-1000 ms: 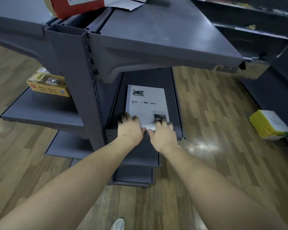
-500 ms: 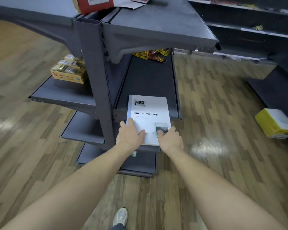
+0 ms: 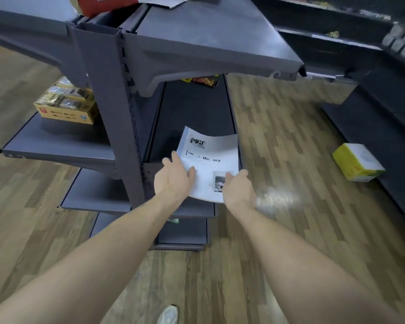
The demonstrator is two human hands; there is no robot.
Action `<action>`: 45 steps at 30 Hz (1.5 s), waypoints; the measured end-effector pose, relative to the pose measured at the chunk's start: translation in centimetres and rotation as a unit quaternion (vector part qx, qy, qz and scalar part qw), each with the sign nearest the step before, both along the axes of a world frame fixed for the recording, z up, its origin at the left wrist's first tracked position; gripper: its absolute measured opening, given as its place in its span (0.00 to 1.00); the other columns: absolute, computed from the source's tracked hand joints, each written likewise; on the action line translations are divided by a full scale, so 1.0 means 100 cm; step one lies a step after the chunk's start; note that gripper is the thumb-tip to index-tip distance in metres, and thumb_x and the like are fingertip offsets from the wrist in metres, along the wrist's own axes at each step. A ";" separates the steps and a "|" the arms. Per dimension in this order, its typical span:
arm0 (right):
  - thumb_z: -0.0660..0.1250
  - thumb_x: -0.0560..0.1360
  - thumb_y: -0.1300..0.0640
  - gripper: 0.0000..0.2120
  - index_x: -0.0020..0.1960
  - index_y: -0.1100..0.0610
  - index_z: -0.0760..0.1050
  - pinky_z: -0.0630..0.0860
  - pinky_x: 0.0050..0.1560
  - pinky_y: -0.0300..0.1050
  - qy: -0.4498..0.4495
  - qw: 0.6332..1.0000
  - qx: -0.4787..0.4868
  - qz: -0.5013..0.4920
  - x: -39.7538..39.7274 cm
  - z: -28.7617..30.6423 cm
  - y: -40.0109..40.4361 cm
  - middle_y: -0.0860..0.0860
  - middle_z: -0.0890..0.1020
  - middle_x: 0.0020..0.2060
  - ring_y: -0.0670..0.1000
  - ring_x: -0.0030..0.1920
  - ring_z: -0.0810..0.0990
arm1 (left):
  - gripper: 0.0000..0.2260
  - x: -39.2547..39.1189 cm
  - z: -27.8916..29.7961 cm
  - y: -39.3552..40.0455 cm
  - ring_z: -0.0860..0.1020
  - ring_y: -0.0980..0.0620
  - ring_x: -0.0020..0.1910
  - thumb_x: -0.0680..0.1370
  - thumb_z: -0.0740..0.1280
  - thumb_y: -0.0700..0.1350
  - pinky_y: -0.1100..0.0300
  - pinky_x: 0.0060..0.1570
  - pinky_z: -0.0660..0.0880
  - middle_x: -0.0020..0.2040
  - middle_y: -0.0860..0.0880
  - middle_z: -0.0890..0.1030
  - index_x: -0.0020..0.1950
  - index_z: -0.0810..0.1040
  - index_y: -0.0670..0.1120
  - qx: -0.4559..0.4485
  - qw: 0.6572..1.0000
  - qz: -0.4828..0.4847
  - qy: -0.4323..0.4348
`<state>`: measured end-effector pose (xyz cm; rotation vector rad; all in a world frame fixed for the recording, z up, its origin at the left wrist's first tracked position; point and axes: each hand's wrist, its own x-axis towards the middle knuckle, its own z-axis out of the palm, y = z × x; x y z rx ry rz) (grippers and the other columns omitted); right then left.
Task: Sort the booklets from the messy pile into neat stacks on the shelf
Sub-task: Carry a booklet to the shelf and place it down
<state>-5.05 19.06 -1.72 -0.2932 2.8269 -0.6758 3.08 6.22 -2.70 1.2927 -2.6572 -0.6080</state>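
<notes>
Booklet lifted back off the shelf, held in both hands

A second ago the booklet (image 3: 208, 164) lies flat on the shelf (image 3: 192, 113) with both hands pressing its near edge; now it is pulled toward the person and raised, its near half hanging past the shelf's front lip and its far edge curling up above the shelf. The left hand (image 3: 173, 181) holds the near-left corner, thumb on the cover; the right hand (image 3: 237, 189) cups the near-right corner, thumb on the small cover photo. Both hands are clamped on it, apart at its two corners. Judged from this, the placing is being redone or the booklet carried elsewhere: no neat stack stands on the shelf yet, and only snack packets (image 3: 202, 80) lie at the shelf's far end.
</notes>
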 end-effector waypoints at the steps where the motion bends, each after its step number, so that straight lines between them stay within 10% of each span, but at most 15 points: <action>1: 0.50 0.85 0.49 0.13 0.54 0.59 0.61 0.66 0.39 0.48 0.009 1.000 -0.005 -0.010 -0.007 0.002 0.004 0.59 0.82 0.47 0.58 0.41 0.74 | 0.29 -0.008 0.002 -0.001 0.72 0.44 0.37 0.81 0.56 0.58 0.55 0.35 0.67 0.63 0.41 0.71 0.76 0.57 0.43 -0.003 1.000 -0.014 0.003; 12: 0.51 0.85 0.47 0.18 0.62 0.61 0.65 0.65 0.44 0.47 0.022 0.979 -0.059 -0.193 -0.073 0.029 0.083 0.58 0.80 0.57 0.61 0.56 0.79 | 0.28 -0.122 0.040 0.053 0.77 0.41 0.40 0.80 0.57 0.58 0.53 0.38 0.73 0.61 0.41 0.72 0.75 0.59 0.45 -0.030 0.979 -0.194 0.050; 45: 0.56 0.83 0.44 0.16 0.52 0.59 0.62 0.68 0.39 0.48 0.081 0.892 -0.030 -0.444 -0.353 0.033 0.480 0.48 0.73 0.37 0.57 0.41 0.75 | 0.21 -0.504 0.048 0.458 0.78 0.38 0.51 0.84 0.55 0.52 0.53 0.41 0.66 0.60 0.41 0.71 0.73 0.61 0.43 -0.034 0.869 -0.491 0.059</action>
